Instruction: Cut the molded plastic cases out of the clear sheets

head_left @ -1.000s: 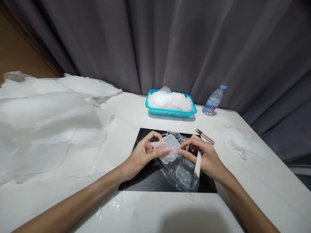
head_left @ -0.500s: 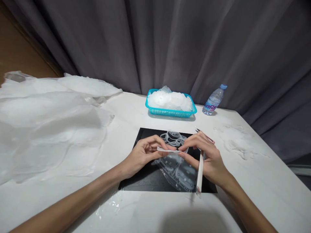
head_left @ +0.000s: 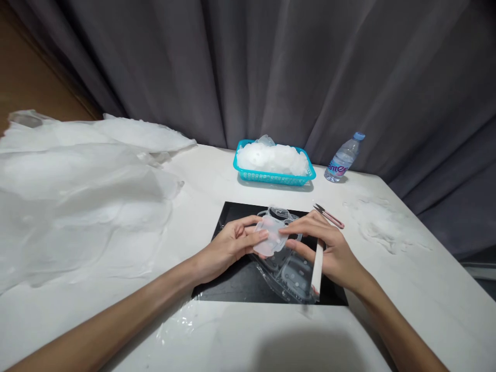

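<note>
My left hand [head_left: 244, 237] pinches a thin, translucent white cut-out piece [head_left: 271, 238] between thumb and fingers, its flat face tilted up. My right hand [head_left: 323, 245] has its fingertips at the right edge of that piece. A slim white stick [head_left: 318, 268] with a reddish lower end is tucked in the same hand and slants down past the palm. Under both hands lies a black mat [head_left: 232, 289], on which a clear plastic sheet of outlined, dotted shapes [head_left: 296, 274] rests, partly covered by my hands.
Pink-handled thread snips [head_left: 329, 215] lie just beyond my right hand. A blue basket [head_left: 271, 178] of white pieces and a water bottle [head_left: 343, 157] stand at the back. Large translucent sheets [head_left: 85, 206] cover the left side; white scraps [head_left: 383, 225] lie at right.
The translucent piece was edge-on to me and has turned so its flat face shows. The right fingers have shifted slightly on it, with the stick still in that hand.
</note>
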The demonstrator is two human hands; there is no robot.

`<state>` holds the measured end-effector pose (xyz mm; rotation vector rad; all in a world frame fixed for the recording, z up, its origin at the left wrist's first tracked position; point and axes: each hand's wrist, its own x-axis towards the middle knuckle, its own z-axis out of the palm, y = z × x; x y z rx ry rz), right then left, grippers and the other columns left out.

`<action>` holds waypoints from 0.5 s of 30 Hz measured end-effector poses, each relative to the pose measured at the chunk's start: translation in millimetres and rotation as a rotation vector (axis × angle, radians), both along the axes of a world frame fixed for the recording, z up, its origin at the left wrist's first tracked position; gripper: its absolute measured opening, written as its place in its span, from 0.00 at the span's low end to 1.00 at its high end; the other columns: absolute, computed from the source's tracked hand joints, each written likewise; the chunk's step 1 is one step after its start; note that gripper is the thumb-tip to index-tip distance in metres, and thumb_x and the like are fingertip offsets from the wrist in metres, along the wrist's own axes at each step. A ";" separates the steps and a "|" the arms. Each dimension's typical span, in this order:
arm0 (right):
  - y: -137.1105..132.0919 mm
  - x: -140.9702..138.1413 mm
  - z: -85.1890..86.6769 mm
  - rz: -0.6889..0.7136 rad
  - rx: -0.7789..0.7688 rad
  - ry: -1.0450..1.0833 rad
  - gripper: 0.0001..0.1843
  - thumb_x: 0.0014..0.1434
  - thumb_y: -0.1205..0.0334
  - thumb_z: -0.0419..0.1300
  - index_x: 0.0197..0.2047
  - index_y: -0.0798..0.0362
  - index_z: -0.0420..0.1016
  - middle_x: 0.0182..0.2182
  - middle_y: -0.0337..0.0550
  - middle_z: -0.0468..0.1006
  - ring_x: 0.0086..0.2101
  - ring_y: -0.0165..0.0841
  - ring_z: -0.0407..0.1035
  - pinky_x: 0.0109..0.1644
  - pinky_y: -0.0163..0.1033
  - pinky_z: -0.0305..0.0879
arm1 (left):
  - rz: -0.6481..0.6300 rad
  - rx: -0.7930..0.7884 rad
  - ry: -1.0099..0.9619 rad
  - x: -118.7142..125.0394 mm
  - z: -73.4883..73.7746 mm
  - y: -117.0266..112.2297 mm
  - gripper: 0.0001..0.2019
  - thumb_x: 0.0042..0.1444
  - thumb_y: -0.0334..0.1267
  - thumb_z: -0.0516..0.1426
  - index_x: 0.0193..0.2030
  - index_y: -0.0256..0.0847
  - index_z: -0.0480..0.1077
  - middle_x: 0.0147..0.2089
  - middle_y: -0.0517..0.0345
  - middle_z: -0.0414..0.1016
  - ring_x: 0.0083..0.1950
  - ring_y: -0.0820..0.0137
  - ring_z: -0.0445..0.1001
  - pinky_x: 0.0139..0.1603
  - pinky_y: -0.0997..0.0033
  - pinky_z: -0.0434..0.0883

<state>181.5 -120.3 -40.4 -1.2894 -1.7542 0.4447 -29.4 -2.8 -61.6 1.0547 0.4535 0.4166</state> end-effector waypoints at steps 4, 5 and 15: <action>0.1 2.2 0.3 -0.005 -0.004 0.007 0.11 0.65 0.64 0.69 0.50 0.45 0.83 0.44 0.41 0.84 0.45 0.38 0.72 0.53 0.46 0.67 | 0.000 -0.024 -0.014 -1.8 1.2 0.5 0.16 0.60 0.41 0.70 0.50 0.37 0.76 0.40 0.53 0.84 0.38 0.72 0.81 0.42 0.74 0.77; 0.1 2.5 -0.2 -0.005 -0.006 0.010 0.10 0.64 0.64 0.69 0.49 0.45 0.83 0.43 0.41 0.84 0.45 0.38 0.72 0.53 0.46 0.67 | 0.002 -0.021 -0.016 -2.1 1.5 0.6 0.16 0.59 0.42 0.70 0.49 0.37 0.76 0.40 0.53 0.84 0.38 0.71 0.81 0.43 0.74 0.77; 2.1 1.4 -3.8 -0.015 -0.022 0.062 0.04 0.66 0.63 0.68 0.44 0.46 0.82 0.40 0.40 0.83 0.42 0.37 0.72 0.49 0.45 0.67 | -0.022 0.107 0.049 -2.1 -8.2 4.0 0.15 0.64 0.46 0.66 0.51 0.38 0.76 0.43 0.55 0.82 0.39 0.74 0.77 0.42 0.76 0.70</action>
